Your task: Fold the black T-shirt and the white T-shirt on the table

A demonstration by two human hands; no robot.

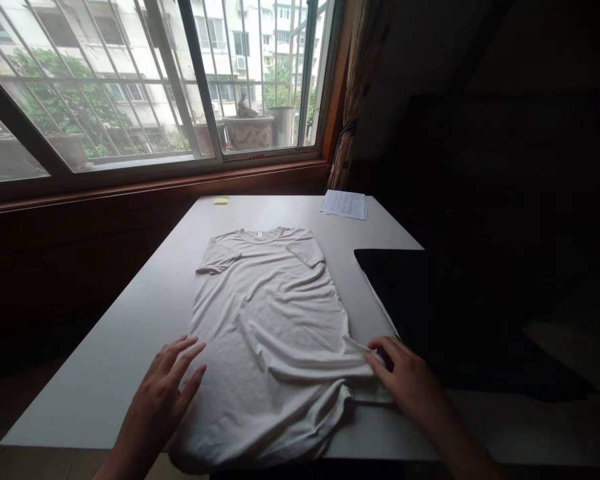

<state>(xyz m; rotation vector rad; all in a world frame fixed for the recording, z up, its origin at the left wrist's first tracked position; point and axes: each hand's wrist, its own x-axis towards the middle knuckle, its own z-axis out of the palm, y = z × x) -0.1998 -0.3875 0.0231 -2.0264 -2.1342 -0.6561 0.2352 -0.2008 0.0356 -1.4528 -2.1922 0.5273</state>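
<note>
A white short-sleeved T-shirt (285, 320) lies spread on the white table, its neckline toward the window and its hem hanging over the near edge. Wrinkles run across its lower right half. My right hand (400, 370) pinches the shirt's right side near the hem and holds a fold of it out to the right. At the shirt's lower left side is my left hand (167, 383), fingers spread and holding nothing. Whether its fingertips touch the fabric I cannot tell.
The white table (110, 353) stands below a barred window (145, 87). Printed papers (344, 204) and a yellow slip (221, 201) lie at its far end. Dark cloth (430, 320) covers part of the right side. A patterned curtain (350, 100) hangs beside the window.
</note>
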